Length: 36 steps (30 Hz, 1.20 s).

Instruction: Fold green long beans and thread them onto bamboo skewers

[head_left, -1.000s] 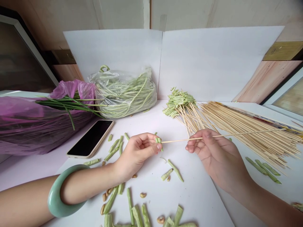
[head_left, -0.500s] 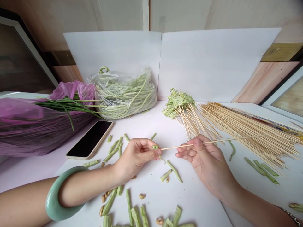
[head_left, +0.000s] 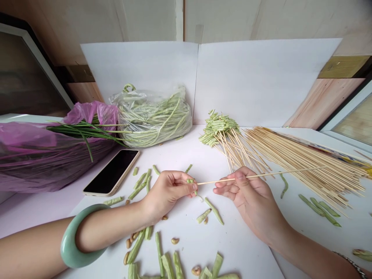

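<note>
My left hand (head_left: 174, 188) pinches short green bean pieces (head_left: 190, 182) between thumb and fingers. The left end of a thin bamboo skewer (head_left: 210, 181) meets the beans there; whether it passes through them is hidden by the fingers. My right hand (head_left: 247, 193) grips the skewer near its middle, thumb on top, the long end pointing right. Cut bean pieces (head_left: 214, 211) and loose tan beans (head_left: 174, 240) are scattered on the white surface below and around both hands. Behind the right hand lie bean-loaded skewers (head_left: 221, 126), their bare sticks pointing toward me.
A pile of bare bamboo skewers (head_left: 305, 162) lies at right, with several bean pieces (head_left: 319, 211) in front. At left are a phone (head_left: 112, 172), a purple bag (head_left: 52, 155) with green stalks, and a clear bag of long beans (head_left: 154, 116). White boards (head_left: 261, 81) stand behind.
The view has shifted slightly. My right hand has moved a little left along the skewer; the left hand keeps its pinch on the beans.
</note>
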Motion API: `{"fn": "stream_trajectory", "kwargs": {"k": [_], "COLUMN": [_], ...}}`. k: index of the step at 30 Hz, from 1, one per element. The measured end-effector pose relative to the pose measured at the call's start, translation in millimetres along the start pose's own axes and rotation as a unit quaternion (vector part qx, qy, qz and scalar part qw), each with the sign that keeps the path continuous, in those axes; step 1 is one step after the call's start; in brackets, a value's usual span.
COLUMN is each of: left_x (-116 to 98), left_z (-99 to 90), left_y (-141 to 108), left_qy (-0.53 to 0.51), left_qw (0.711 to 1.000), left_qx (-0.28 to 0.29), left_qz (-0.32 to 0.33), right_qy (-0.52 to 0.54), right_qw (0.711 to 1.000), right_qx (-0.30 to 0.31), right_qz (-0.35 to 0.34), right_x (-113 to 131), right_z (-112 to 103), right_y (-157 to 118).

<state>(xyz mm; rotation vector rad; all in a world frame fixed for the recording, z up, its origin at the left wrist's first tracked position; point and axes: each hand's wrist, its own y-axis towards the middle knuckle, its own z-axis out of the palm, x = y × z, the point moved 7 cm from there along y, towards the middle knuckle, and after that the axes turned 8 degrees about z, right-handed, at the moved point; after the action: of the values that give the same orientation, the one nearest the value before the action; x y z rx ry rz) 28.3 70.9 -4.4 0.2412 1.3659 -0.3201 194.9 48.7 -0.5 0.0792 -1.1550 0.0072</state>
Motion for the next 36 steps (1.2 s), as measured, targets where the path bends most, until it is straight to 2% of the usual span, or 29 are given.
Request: {"fn": "stream_trajectory", "kwargs": {"k": [7, 12, 22, 30, 36], "left_x": [1, 0, 1, 3, 9], "left_z": [-0.6, -3.7, -2.2, 1.8, 10.4], "left_y": [2, 3, 1, -1, -3], "left_qy": [0.003, -0.013, -0.015, -0.072, -0.100], "left_qw": [1.000, 1.000, 1.000, 0.997, 0.994], "left_qx": [-0.002, -0.016, -0.015, 0.006, 0.034], "left_qz": [0.012, 0.022, 0.011, -0.003, -0.021], "right_qy": [0.002, 0.004, 0.003, -0.015, -0.058], "right_qw": [0.999, 0.998, 0.999, 0.999, 0.996], "right_qx": [-0.053, -0.063, -0.034, -0.030, 0.043], "right_qz": [-0.008, 0.002, 0.018, 0.005, 0.054], "right_x": [0, 0, -1, 2, -7], "right_z": [-8, -9, -4, -2, 12], "right_y": [1, 1, 1, 0, -4]}}
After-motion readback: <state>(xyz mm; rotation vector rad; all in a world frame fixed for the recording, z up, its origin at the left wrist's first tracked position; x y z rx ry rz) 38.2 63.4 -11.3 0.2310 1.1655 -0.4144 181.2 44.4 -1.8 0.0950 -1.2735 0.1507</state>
